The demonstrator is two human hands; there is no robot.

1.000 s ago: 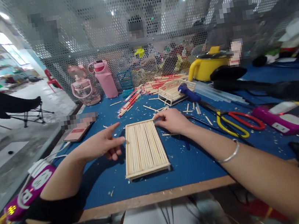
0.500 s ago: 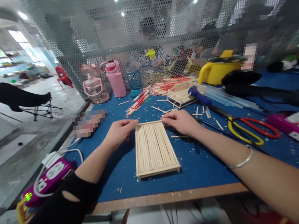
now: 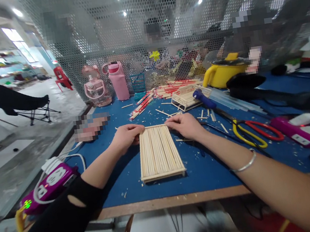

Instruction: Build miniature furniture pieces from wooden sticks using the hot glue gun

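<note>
A rectangular panel of wooden sticks (image 3: pixel 160 151), laid side by side, rests on the blue tabletop in front of me. Crosswise sticks run along its near and far ends. My left hand (image 3: pixel 126 137) pinches the left end of the far crosswise wooden stick (image 3: pixel 155 126), fingers closed. At the right end of the same stick, my right hand (image 3: pixel 185 126) pinches with thumb and fingers together. The fingertips partly hide the panel's far corners. Whether this stick is fixed to the panel, I cannot tell.
Behind lie a small stick frame (image 3: pixel 187 98) and red-wrapped chopsticks (image 3: pixel 144 104). Blue-handled pliers (image 3: pixel 206 99), red-and-yellow-handled scissors (image 3: pixel 249 133) and clear glue sticks (image 3: pixel 230 101) are to the right. Pink bottles (image 3: pixel 118 81) and a yellow pot (image 3: pixel 224 73) stand at the mesh. Purple devices (image 3: pixel 51 184) flank both arms.
The view has shifted slightly. Both hands stay at the panel's far end, with the right fingertips slightly closer in along the crosswise stick.
</note>
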